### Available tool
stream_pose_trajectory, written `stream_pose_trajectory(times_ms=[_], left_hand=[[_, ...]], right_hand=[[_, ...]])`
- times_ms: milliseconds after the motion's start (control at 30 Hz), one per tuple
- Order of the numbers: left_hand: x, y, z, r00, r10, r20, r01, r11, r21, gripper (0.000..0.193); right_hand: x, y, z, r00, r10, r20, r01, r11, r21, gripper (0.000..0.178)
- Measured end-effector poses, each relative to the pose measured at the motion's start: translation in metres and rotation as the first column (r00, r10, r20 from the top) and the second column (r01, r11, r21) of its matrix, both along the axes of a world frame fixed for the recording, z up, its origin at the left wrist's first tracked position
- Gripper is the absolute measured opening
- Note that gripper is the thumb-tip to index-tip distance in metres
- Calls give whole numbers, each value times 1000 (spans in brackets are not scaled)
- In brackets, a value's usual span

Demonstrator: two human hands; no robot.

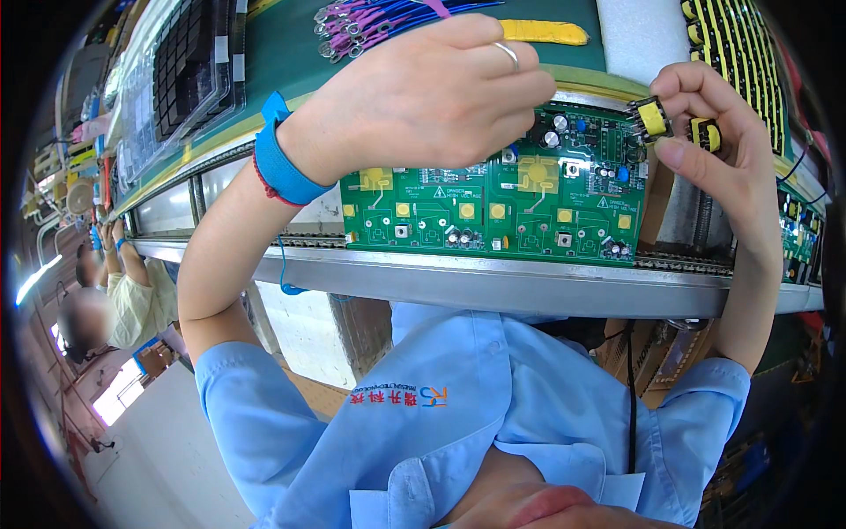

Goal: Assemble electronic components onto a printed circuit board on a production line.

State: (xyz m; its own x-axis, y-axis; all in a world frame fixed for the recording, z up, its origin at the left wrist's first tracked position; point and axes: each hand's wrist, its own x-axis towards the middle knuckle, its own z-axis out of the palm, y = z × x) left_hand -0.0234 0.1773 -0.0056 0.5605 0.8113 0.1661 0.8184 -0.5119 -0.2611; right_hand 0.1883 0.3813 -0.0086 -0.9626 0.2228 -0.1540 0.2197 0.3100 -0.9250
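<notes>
A green circuit board (493,212) with yellow pads and small capacitors lies on a metal conveyor rail (493,282) in front of me. My left hand (423,88), with a ring and a blue wrist strap (286,163), is curled over the board's far edge, fingertips down on it. What lies under the fingers is hidden. My right hand (718,141) is at the board's right end and pinches a small yellow-and-black transformer (652,117) just above the board's corner. A second yellow transformer (705,134) rests in the same hand.
Trays of yellow transformers (740,53) stand at the far right, and a bundle of purple and blue wires (370,22) lies at the back. A tray of black parts (189,62) is far left. Another green board (797,238) follows at right. Other workers (123,282) sit at left.
</notes>
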Motion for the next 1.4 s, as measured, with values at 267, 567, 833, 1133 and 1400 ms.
stream_pose_trajectory(times_ms=[267, 567, 833, 1133, 1400], left_hand=[[-4, -5, -12, 997, -45, 56, 37, 991, 125, 28], [3, -3, 8, 994, 47, 97, -41, 997, -62, 17], [3, -2, 6, 994, 56, 93, -52, 998, -42, 15], [3, -8, -6, 997, 12, -71, -13, 1000, -12, 34], [-8, -4, -15, 928, 1, 373, 10, 1000, -26, 44]], right_hand=[[-2, -13, -2, 997, 46, -57, -35, 983, 181, 38], [-2, -14, -4, 997, 67, -27, -57, 962, 266, 35], [-1, -14, -5, 998, 67, -18, -58, 950, 306, 33], [2, -23, -3, 998, 70, -9, -55, 857, 513, 34], [-2, -37, -4, 995, 87, -43, -31, 707, 707, 31]])
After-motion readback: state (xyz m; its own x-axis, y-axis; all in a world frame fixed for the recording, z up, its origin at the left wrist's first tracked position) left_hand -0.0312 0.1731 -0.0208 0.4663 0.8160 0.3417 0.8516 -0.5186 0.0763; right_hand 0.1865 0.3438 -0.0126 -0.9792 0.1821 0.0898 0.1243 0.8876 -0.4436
